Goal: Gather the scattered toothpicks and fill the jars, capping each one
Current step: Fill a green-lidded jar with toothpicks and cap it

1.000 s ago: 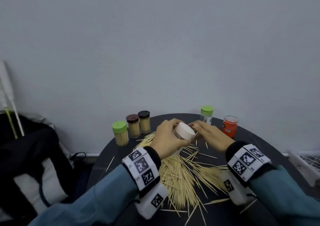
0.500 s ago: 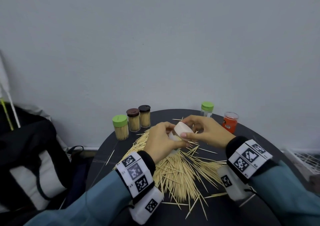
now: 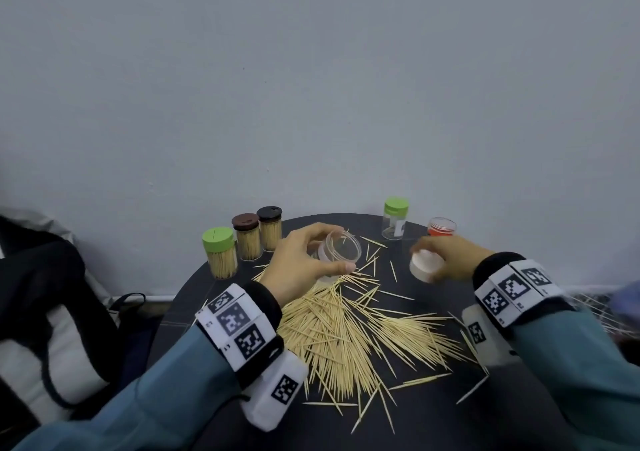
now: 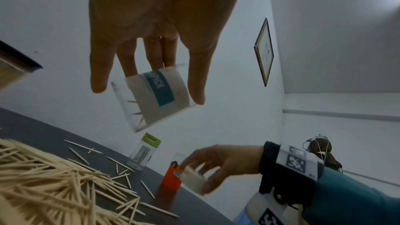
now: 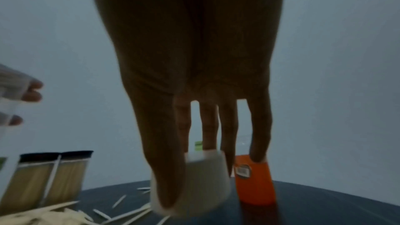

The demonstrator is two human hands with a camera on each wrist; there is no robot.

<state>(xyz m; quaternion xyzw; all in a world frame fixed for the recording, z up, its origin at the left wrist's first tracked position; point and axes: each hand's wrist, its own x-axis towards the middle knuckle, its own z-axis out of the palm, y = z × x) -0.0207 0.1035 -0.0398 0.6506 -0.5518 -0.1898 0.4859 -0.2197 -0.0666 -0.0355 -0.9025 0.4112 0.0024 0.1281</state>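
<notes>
My left hand [image 3: 304, 260] grips a clear uncapped jar [image 3: 337, 251] above the table; the left wrist view shows the jar [image 4: 155, 98] with a teal label and a few toothpicks inside, held between thumb and fingers. My right hand [image 3: 446, 258] holds the jar's white cap [image 3: 426, 264] just above the table on the right; the cap [image 5: 192, 184] is pinched by thumb and fingers beside the orange jar [image 5: 255, 180]. A large pile of toothpicks [image 3: 346, 329] covers the middle of the round black table [image 3: 485, 416].
Three filled, capped jars stand at the back left: green-lidded [image 3: 219, 253], brown-lidded [image 3: 246, 236], black-lidded [image 3: 270, 227]. A nearly empty green-lidded jar [image 3: 395, 218] and the orange jar [image 3: 441, 227] stand at the back right. A dark bag [image 3: 45, 312] sits left of the table.
The white cap has come off the clear jar. My right hand carried it away to the right and down, while my left hand kept the jar, its mouth now uncovered.
</notes>
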